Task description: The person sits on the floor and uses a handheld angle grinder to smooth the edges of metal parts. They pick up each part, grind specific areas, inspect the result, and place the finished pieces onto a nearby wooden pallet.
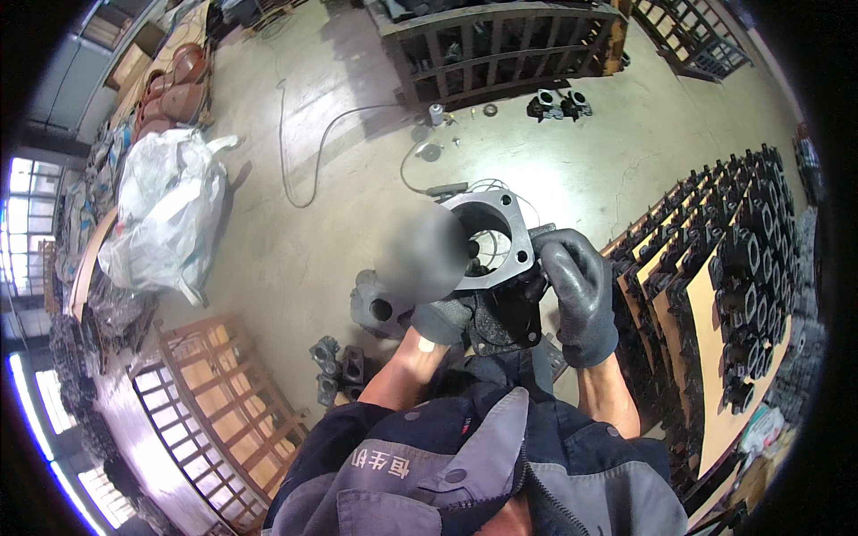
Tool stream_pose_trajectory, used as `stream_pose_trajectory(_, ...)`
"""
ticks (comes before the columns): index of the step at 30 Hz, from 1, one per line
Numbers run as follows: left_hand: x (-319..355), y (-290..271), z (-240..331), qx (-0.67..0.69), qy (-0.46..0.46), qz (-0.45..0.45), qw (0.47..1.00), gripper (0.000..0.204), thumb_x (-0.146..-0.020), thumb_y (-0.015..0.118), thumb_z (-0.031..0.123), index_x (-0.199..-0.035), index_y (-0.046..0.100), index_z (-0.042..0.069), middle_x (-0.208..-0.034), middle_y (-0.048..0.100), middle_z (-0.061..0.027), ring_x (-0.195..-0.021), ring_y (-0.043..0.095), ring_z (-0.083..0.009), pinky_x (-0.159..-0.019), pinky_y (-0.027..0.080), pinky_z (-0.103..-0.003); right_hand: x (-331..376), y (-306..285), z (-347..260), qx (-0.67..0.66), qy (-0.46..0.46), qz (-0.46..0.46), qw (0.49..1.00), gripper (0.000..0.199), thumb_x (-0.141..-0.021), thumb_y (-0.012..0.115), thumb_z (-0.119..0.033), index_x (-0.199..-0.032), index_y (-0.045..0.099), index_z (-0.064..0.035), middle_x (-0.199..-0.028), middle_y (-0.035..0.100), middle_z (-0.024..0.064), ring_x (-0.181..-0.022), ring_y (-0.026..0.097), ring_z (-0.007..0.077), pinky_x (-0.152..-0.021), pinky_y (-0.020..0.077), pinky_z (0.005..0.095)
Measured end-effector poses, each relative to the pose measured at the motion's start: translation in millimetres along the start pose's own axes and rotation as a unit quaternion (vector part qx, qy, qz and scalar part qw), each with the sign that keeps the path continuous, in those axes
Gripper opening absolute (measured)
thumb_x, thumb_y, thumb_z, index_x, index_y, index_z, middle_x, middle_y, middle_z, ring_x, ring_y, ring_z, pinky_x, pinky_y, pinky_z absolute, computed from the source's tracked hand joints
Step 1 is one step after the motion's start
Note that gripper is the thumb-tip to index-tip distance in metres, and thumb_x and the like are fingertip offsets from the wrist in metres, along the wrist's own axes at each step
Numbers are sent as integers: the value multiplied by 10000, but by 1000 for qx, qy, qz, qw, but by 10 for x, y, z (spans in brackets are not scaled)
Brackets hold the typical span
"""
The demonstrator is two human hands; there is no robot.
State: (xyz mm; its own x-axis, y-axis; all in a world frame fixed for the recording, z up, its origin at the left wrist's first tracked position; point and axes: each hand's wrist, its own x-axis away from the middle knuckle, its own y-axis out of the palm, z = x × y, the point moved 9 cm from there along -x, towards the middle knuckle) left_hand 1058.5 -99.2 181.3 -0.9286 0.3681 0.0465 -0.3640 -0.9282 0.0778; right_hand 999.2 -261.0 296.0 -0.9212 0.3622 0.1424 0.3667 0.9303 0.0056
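Both gloved hands held a grey casting (490,237) at chest height. The right hand (576,290) gripped its right edge; the left hand (444,319) supported it below. Finished-looking castings (751,268) filled rows on cardboard sheets (728,375) at right; a few lay loose on the floor (357,232). A white sack (165,210) stood left.

Bright daylight from windows (22,214) at left — fisheye bends edges, central blurred patch.

A large white plastic bulk sack (165,210) stands slumped and crumpled on the concrete floor at the left; flat brown cardboard sheets (728,375) lie between the stacked black castings at the right; no signs or screens show.
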Motion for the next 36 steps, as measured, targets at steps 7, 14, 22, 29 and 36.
stream_pose_trajectory(7, -681, 767, 167, -85, -14, -93, 992, 342, -1013, 517, 138, -1331, 531, 12, -1202, 628, -61, -1047, 618, -173, -909, 538, -295, -377, -1143, 390, -42, 44, 80, 995, 348, -950, 617, -303, -1089, 626, 15, -858, 609, 41, -795, 575, 127, -712, 493, 303)
stream_pose_trajectory(14, -1392, 2405, 573, -146, -112, -151, 971, 390, -848, 751, 281, -1096, 614, 12, -906, 640, -102, -788, 639, -219, -717, 544, -372, -1218, -2314, 763, -2, -27, 96, 995, 341, -989, 539, -239, -1250, 564, -21, -1070, 647, 93, -888, 642, 181, -760, 555, 321)
stream_pose_trajectory(22, -1596, 4291, 1375, -366, 478, -429, 673, 486, -668, 737, 278, -1039, 644, -22, -885, 679, -160, -892, 676, -316, -853, 533, -463, -1774, -3499, 737, -11, -23, 166, 986, 314, -976, 530, -215, -1223, 586, -30, -1079, 651, 97, -922, 636, 195, -810, 541, 328)
stream_pose_trajectory(29, -2282, 5288, 1326, -313, 441, -493, 682, 489, -615, 764, 224, -1037, 663, -2, -996, 691, -179, -1012, 662, -350, -969, 503, -496, -2026, -4565, 740, -19, -9, 268, 963, 294, -965, 521, -194, -1199, 605, -37, -1087, 654, 101, -952, 631, 208, -854, 530, 334)
stream_pose_trajectory(36, -3577, 6044, 846, -235, 216, -495, 808, 365, -744, 781, 247, -994, 664, 10, -833, 670, -185, -818, 678, -385, -877, 531, -492, -3050, -5522, 797, 122, 14, 271, 955, 280, -954, 513, -173, -1176, 624, -45, -1094, 657, 104, -982, 625, 221, -898, 518, 340)
